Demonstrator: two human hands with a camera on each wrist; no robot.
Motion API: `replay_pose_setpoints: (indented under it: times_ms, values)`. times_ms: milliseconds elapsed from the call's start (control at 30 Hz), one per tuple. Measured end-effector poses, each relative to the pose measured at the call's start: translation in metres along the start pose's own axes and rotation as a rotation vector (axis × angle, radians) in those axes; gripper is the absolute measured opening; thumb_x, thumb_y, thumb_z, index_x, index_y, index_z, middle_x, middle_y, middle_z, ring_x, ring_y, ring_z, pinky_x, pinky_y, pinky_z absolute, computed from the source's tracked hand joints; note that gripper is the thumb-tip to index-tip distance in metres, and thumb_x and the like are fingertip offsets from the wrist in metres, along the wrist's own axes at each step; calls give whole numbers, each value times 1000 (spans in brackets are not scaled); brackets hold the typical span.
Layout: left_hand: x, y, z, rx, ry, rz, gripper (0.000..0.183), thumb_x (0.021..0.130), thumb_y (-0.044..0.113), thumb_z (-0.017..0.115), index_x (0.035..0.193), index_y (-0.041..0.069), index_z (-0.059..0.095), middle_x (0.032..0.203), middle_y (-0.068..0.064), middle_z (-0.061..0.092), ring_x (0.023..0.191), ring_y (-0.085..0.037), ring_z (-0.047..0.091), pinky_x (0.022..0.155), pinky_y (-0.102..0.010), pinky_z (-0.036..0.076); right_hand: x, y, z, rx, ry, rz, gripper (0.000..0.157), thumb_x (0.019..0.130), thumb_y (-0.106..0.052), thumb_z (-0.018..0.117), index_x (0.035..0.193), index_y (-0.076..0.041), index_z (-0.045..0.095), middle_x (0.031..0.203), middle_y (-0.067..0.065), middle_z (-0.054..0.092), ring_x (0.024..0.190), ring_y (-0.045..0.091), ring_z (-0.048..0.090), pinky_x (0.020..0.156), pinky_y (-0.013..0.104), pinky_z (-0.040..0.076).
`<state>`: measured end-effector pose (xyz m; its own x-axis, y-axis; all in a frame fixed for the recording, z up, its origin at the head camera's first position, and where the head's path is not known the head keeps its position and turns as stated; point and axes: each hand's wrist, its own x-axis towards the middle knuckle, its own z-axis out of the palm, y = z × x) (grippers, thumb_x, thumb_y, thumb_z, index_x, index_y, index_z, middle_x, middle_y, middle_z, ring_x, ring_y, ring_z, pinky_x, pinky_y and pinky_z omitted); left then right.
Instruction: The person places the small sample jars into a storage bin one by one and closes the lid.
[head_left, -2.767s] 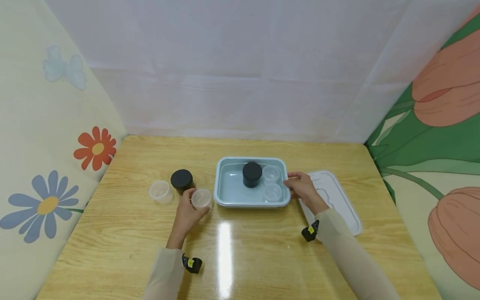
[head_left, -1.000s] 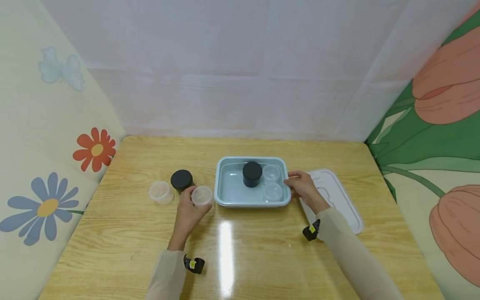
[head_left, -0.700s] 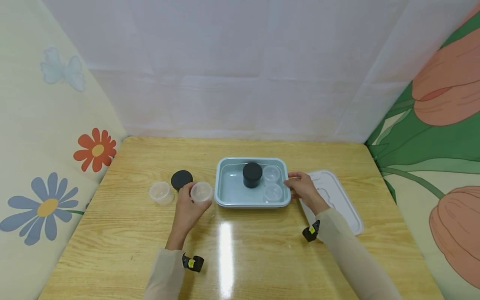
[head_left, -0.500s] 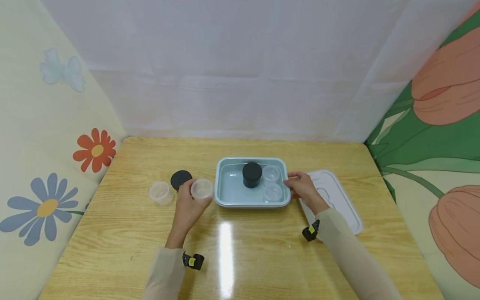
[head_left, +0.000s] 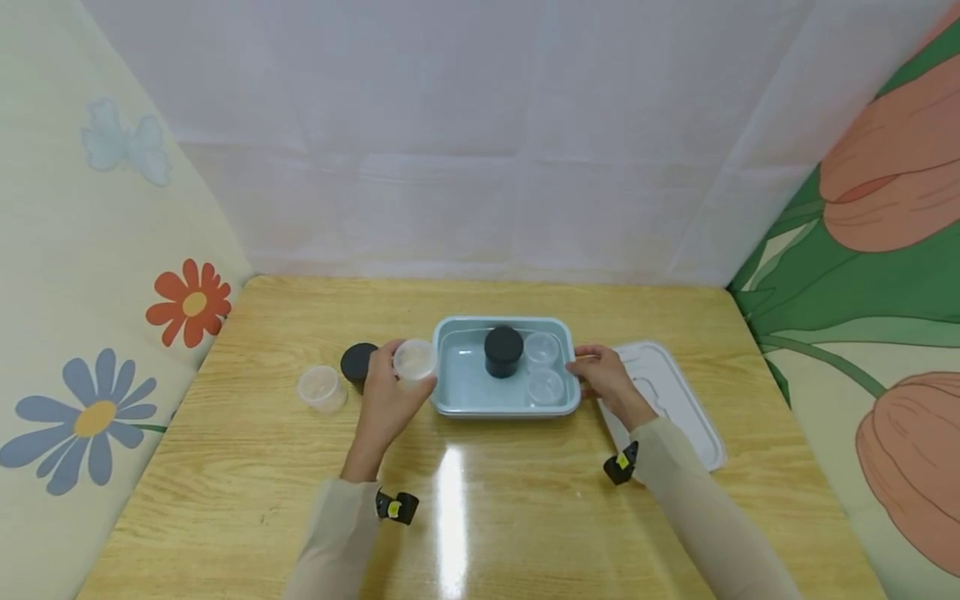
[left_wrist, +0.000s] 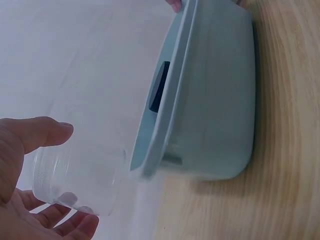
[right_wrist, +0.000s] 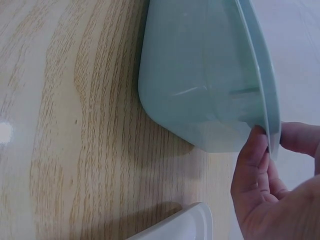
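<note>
Your left hand (head_left: 392,395) grips a clear cup (head_left: 415,361) left of the blue box (head_left: 461,382); your right hand (head_left: 607,380) pinches its right rim.

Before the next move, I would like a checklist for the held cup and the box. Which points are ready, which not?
1. Left grip holds the clear cup: ok, thumb and fingers round it.
2. Right grip on the blue box: ok, pinching its right rim.
3. Room in the box: ok, bare floor left of the black jar inside.
4. Cup over that floor: not ok, only at the left rim.
5. White lid out of the way: ok, on the table at right.
6. Cup closed: cannot tell, the plastic is too clear.
</note>
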<state>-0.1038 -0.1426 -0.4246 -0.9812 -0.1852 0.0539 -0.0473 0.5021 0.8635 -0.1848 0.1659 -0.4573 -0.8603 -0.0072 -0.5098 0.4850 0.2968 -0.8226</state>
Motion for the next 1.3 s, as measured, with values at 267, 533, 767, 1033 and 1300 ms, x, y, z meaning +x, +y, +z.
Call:
replay_pose_setpoints:
  times_ms: [267, 533, 767, 1033, 1300]
  values:
    - [8, 10, 12, -11, -45, 16, 75, 76, 10, 76, 138, -2, 37, 130, -23, 44, 116, -36, 47, 97, -52, 43, 0, 1, 0, 6, -5, -2, 45, 91, -12, 61, 132, -2, 46, 105, 10, 62, 78, 12, 60, 62, 27, 53]
    - [15, 11, 32, -19, -88, 55, 73, 76, 11, 75, 137, -3, 39, 125, -24, 47, 108, -36, 51, 89, -50, 46, 0, 0, 0, -1, -5, 2, 45, 91, -13, 60, 133, -3, 46, 111, 13, 61, 77, 11, 59, 63, 27, 53]
    - [18, 10, 50, -20, -139, 112, 68, 74, 8, 73, 133, -5, 41, 122, -25, 48, 106, -37, 52, 89, -51, 46, 1, 0, 1, -3, 2, -4, 44, 90, -12, 61, 131, -4, 47, 109, 13, 62, 77, 12, 59, 62, 27, 53]
    - [23, 9, 67, 8, -218, 108, 68, 71, 3, 72, 131, -6, 41, 122, -24, 50, 108, -35, 52, 91, -49, 46, 3, 1, 1, -8, 4, 3, 45, 90, -13, 60, 132, -4, 46, 108, 12, 61, 78, 12, 59, 62, 26, 53]
    - [25, 11, 80, 99, -332, 59, 72, 71, 4, 73, 134, -8, 39, 126, -25, 49, 112, -35, 51, 95, -47, 45, 4, 2, 0, -13, 11, 1, 45, 90, -13, 61, 132, -4, 47, 106, 11, 61, 78, 12, 58, 61, 26, 53]
